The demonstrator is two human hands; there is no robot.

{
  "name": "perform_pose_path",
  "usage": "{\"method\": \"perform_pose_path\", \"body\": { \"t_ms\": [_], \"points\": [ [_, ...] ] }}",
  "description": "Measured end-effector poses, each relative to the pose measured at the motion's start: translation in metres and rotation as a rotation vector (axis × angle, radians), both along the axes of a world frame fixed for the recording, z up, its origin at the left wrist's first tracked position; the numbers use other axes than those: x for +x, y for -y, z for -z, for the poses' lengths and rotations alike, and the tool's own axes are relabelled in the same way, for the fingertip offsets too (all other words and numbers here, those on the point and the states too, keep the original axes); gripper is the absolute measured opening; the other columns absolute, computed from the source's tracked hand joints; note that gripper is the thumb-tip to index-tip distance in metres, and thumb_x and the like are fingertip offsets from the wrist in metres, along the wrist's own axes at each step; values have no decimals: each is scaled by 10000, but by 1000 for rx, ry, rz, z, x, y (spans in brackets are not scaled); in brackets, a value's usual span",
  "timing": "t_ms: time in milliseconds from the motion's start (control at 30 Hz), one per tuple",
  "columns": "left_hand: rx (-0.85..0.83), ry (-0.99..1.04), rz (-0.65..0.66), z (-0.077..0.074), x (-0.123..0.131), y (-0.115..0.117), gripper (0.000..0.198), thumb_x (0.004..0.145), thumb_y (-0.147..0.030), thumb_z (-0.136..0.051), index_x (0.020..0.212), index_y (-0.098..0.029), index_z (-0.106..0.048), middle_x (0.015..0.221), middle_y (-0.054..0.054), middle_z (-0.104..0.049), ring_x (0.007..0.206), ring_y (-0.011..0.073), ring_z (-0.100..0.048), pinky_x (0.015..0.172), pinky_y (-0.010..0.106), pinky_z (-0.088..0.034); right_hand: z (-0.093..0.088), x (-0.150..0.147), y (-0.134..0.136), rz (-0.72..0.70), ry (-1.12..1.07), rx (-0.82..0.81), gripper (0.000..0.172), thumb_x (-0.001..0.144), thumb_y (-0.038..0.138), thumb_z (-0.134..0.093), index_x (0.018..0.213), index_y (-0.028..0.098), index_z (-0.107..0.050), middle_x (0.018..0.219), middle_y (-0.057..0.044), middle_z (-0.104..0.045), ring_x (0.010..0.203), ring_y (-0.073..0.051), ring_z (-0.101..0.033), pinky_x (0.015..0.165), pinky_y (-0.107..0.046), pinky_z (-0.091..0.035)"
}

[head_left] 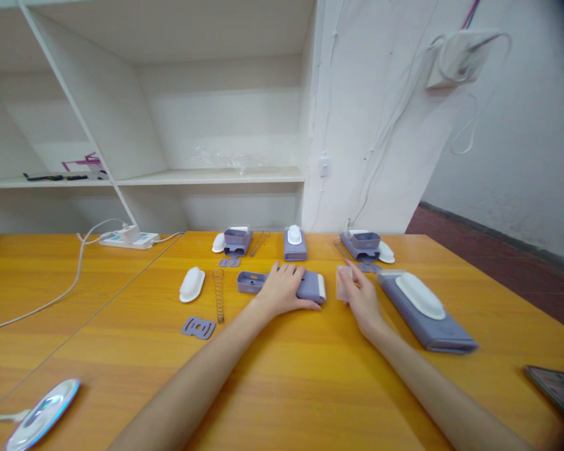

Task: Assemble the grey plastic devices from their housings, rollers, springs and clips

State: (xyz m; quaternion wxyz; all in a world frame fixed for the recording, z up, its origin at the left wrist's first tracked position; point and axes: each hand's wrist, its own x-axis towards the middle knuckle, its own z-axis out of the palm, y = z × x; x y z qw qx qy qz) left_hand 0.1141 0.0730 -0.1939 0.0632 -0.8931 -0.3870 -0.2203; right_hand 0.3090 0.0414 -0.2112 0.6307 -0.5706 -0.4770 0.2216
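Note:
My left hand (284, 289) lies over a purple plastic housing (310, 287) on the orange table (282, 376), fingers curled on its top and thumb along its near side. My right hand (361, 294) pinches a small pale, see-through piece (343, 283) just right of that housing. A long purple case with a white oval lid (420, 304) rests beside my right hand. To the left lie a metal spring (219, 294), a white oval cap (192, 284) and a flat purple clip (198, 327).
Along the table's far edge stand more purple housings (237, 239) (295, 243) (364, 244) with white caps. A power strip (126, 238) with a cable sits far left, a shiny round disc (42, 413) near left, a phone (557, 388) at the right edge. White shelves stand behind.

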Motion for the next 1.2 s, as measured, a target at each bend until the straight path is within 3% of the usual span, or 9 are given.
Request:
{"method": "perform_pose_path", "body": {
  "t_ms": [167,433,667,933,1200],
  "points": [
    [97,40,29,-2,5,3,879,562,-822,-486,1141,-162,-496,1019,126,-565,976,292,-521,847,425,-389,2,-11,2,-121,28,-58,541,759,514,-538,1173,172,-603,936,-78,-681,803,-251,-620,645,-342,-509],
    [204,124,61,3,11,15,812,667,-756,-469,1188,-134,-481,1060,154,-558,988,299,-510,845,438,-374,7,-22,5,-203,97,-4,457,848,492,-443,1184,188,-505,1127,-89,-581,1005,-241,-544,914,-389,-414],
    [228,144,54,5,10,20,786,687,-728,-478,1199,-132,-487,1077,163,-562,1012,316,-503,865,450,-353,3,-26,12,-190,211,63,383,875,444,-431,1170,207,-485,1168,-89,-543,1053,-248,-509,949,-409,-374],
    [205,146,47,9,6,19,808,681,-734,-482,1212,-126,-474,1089,165,-560,1021,316,-500,860,448,-355,4,-33,13,-320,169,35,446,832,454,-506,1194,210,-414,1168,-82,-520,1066,-238,-509,933,-385,-405],
    [101,62,32,4,17,26,800,661,-744,-497,1181,-136,-490,1029,142,-575,958,292,-526,833,427,-372,18,-28,0,-144,313,27,316,828,375,-496,1074,184,-546,1099,-106,-563,1056,-261,-508,963,-460,-363]
  ]
}}
